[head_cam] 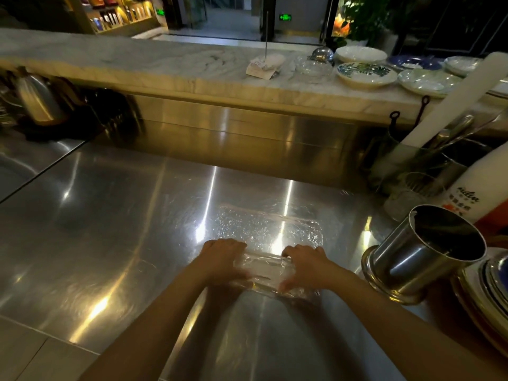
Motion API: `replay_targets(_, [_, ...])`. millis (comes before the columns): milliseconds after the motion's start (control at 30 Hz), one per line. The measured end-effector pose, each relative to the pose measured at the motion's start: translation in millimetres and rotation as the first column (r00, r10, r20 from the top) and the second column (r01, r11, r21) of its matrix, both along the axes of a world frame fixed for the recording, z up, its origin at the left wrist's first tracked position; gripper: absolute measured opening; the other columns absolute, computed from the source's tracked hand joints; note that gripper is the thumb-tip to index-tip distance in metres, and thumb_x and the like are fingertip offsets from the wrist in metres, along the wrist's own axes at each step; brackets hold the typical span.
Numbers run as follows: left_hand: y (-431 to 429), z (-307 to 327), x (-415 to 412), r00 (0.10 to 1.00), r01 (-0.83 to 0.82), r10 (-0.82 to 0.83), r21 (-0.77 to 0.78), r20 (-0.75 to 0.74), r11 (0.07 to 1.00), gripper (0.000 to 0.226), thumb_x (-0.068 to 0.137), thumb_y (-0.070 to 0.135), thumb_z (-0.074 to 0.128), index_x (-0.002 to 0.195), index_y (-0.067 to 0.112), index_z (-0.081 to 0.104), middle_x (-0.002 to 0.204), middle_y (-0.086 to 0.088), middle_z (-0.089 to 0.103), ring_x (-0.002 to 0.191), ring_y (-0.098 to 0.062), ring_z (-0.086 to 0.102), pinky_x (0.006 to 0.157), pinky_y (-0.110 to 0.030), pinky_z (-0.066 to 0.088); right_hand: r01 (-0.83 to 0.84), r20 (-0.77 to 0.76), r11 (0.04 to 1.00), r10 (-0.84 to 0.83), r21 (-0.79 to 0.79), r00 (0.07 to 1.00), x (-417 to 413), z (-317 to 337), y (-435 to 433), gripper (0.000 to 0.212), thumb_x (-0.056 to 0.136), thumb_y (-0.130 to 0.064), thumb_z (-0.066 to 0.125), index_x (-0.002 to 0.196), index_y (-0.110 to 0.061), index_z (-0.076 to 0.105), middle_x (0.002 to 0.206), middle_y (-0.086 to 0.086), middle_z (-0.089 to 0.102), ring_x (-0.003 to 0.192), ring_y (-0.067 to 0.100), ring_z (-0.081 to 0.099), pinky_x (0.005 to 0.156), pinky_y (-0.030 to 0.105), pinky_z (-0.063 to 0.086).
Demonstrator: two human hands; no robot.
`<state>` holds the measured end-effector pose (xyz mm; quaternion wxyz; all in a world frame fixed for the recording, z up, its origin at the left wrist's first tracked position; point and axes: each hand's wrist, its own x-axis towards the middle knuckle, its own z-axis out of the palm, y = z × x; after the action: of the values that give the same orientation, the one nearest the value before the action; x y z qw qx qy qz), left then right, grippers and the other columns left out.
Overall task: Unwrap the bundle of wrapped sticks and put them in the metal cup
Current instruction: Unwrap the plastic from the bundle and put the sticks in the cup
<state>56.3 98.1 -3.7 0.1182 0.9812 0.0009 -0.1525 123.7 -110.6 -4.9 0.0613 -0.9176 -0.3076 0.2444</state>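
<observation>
We see both hands down on the stainless steel bench [115,215], working a bundle of sticks [261,270] wrapped in clear film. The left hand [222,259] lies over the bundle's left end with its fingers curled down on it; the right hand [305,264] clasps the right end, thumb on the near side and fingers on the far side. The picture is blurred here, so we cannot make out single sticks. A loose sheet of cling film [269,224] lies flat on the bench just beyond the hands — it glints under the lights. The metal cup [428,248] stands to the right of the right hand, apart from it, seated on a steel saucer [384,284]. Behind the cup stands a white bottle [478,182], and patterned plates [365,72] rest on the marble ledge [137,64] further back.
</observation>
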Motion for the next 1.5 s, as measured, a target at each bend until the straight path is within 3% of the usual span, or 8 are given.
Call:
replay_targets(100, [2, 8, -1, 0.999, -0.03, 0.03, -0.013, 0.045, 0.999, 0.072, 0.077, 0.035, 0.065, 0.138, 0.026, 0.028, 0.13, -0.006, 0.052, 0.119, -0.026, 0.046, 0.1, -0.04, 0.027, -0.057, 0.146, 0.995, 0.045, 0.076, 0.988, -2, 10, 0, 0.048, 0.072, -0.042, 0.065, 0.109, -0.013, 0.052, 0.109, 0.005, 0.054, 0.099, 0.025, 0.051, 0.076, 0.031, 0.036])
replay_targets(267, [-16, 20, -21, 0.843, -0.068, -0.046, 0.19, 0.536, 0.979, 0.036, 0.058, 0.01, 0.075, 0.093, 0.013, 0.065, 0.09, -0.008, 0.065, 0.087, -0.028, 0.062, 0.089, -0.041, 0.042, -0.297, 0.65, 0.945, 0.142, 0.135, 0.747, -16, 18, -9, 0.02, 0.057, -0.012, 0.073, 0.074, -0.01, 0.062, 0.07, 0.006, 0.063, 0.061, 0.021, 0.058, 0.054, 0.031, 0.049])
replay_targets(533, [-23, -5, -62, 0.903, 0.065, -0.036, -0.053, 0.428, 0.996, 0.036, 0.077, 0.05, 0.047, 0.082, 0.018, 0.064, 0.134, -0.01, 0.051, 0.125, -0.029, 0.043, 0.102, -0.048, 0.029, -0.282, 0.369, 0.934, 0.188, 0.219, 0.91, -17, 2, -32, 0.041, 0.08, -0.052, 0.045, 0.091, -0.019, 0.066, 0.107, -0.002, 0.06, 0.098, 0.016, 0.055, 0.084, 0.03, 0.03])
replay_targets(733, [-8, -8, -30, 0.968, -0.031, 0.07, -0.159, 0.242, 0.987, 0.071, 0.079, 0.029, 0.059, 0.141, 0.027, 0.023, 0.154, -0.008, 0.017, 0.139, -0.023, 0.018, 0.111, -0.04, 0.012, 0.051, 0.021, 0.984, -0.055, 0.173, 0.998, -6, -3, -19, 0.079, 0.071, -0.048, 0.065, 0.136, -0.024, 0.029, 0.137, 0.001, 0.044, 0.123, 0.02, 0.041, 0.105, 0.042, 0.022])
replay_targets(867, [-7, -8, -15, 0.995, 0.051, -0.054, 0.04, 0.085, 0.998, 0.066, 0.08, 0.034, 0.059, 0.137, 0.022, 0.028, 0.142, -0.008, 0.039, 0.131, -0.023, 0.032, 0.109, -0.04, 0.013, -0.004, 0.033, 0.999, 0.003, 0.045, 0.999, -7, 0, -14, 0.074, 0.069, -0.046, 0.069, 0.131, -0.024, 0.036, 0.13, 0.002, 0.049, 0.119, 0.021, 0.044, 0.103, 0.04, 0.022])
replay_targets(1067, [-20, 10, -28, 0.863, -0.036, -0.048, 0.156, 0.502, 0.987, 0.045, 0.047, 0.013, 0.077, 0.09, 0.014, 0.064, 0.088, -0.008, 0.065, 0.087, -0.03, 0.062, 0.09, -0.037, 0.024, -0.179, 0.51, 0.981, 0.118, 0.072, 0.852, -15, 16, -15, 0.034, 0.068, -0.025, 0.068, 0.1, -0.015, 0.058, 0.093, 0.005, 0.062, 0.082, 0.024, 0.058, 0.07, 0.033, 0.045])
replay_targets(1200, [-33, 7, -49, 0.788, -0.127, 0.024, 0.125, 0.616, 0.984, 0.036, 0.051, 0.01, 0.074, 0.085, 0.013, 0.061, 0.096, -0.009, 0.066, 0.088, -0.029, 0.061, 0.09, -0.038, 0.029, -0.305, 0.7, 0.937, 0.103, 0.17, 0.707, -28, 19, -22, 0.032, 0.05, -0.01, 0.074, 0.08, -0.013, 0.065, 0.071, 0.004, 0.063, 0.061, 0.021, 0.059, 0.055, 0.029, 0.049])
replay_targets(1500, [-50, -10, -112, 0.898, -0.053, 0.012, 0.081, 0.44, 0.995, 0.03, 0.066, 0.039, 0.058, 0.088, 0.018, 0.059, 0.089, -0.001, 0.068, 0.079, -0.023, 0.063, 0.078, -0.033, 0.04, -0.345, 0.232, 0.912, 0.294, 0.222, 0.927, -54, 8, -51, 0.044, 0.08, -0.057, 0.044, 0.095, -0.019, 0.062, 0.094, 0.0, 0.061, 0.082, 0.016, 0.056, 0.072, 0.029, 0.045])
